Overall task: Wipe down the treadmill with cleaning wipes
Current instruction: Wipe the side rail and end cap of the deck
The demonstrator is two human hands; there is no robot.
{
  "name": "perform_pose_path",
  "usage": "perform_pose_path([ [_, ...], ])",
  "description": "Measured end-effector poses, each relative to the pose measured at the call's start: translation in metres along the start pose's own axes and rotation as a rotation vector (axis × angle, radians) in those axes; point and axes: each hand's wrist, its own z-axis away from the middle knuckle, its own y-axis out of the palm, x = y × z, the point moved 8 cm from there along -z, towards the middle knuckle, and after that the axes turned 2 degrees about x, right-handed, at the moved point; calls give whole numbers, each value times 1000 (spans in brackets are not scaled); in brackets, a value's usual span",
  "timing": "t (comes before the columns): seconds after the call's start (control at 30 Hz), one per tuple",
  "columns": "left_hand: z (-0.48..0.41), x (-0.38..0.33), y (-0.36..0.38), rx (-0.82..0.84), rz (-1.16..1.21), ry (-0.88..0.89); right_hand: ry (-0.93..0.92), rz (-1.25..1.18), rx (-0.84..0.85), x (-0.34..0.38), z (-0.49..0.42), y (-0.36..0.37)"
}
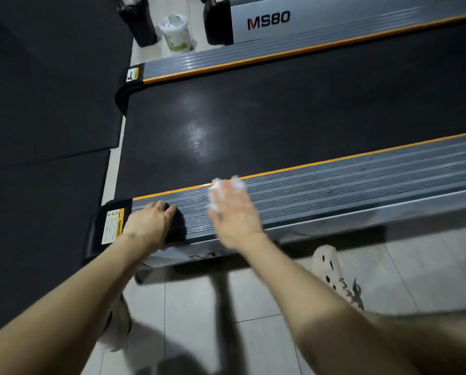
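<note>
- Pale floor tiles (253,293) run under me, with dark rubber mats (50,104) to the left.
- The treadmill (267,20) lies across the view, its grey cover marked MS80 at the top and its black belt (253,117) shining under the light.
- Two grey ribbed side rails with orange edges flank the belt: the far rail (226,60) and the near rail (334,185) just in front of me.
- My left hand (148,223) rests on the near rail just beside its black end cap (94,234), fingers loosely bent with the tips on the ribs and nothing in them that I can see.
- A yellow and white warning label (112,226) sits on that cap, next to my left wrist.
- My right hand (234,212) lies flat on the same rail, fingers straight, pressing a white wipe (218,184) against the ribs; it is blurred.
- The wipe shows past my fingertips at the orange edge and beside my thumb.
- A white canister of wipes (176,32) stands on the floor beyond the far rail, next to a dark bin (141,20).
- My pale shoe (331,266) with dark holes is on the tiles below the near rail.
</note>
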Motion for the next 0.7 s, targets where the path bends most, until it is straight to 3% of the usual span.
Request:
perform_pose_path([
  [0.1, 2, -30, 7, 35, 145, -45, -80, -130, 164, 58, 10, 16],
  [0.2, -1, -57, -4, -51, 179, -15, -12, -97, 85, -24, 33, 7],
  [0.3, -15, -96, -26, -85, 195, 65, 324, 77, 8, -191, 75, -22],
  [0.4, -29, -131, -30, -16, 233, 53, 723, 9, 20, -311, 128, -51],
  [0.43, -34, -137, -28, 6, 241, 44, 794, -37, 17, -313, 135, -54],
  [0.5, -39, -142, -26, 27, 248, 42, 763, -55, -73, -267, 128, -50],
  [0.57, -41, -137, -25, 19, 225, 47, 518, 3, -148, -175, 105, -34],
  [0.63, -41, -138, -25, 7, 175, 64, 273, -30, -104, -87, 91, -11],
  [0.7, -40, -139, -23, -2, 169, 64, 139, -72, -32, -51, 87, -5],
])
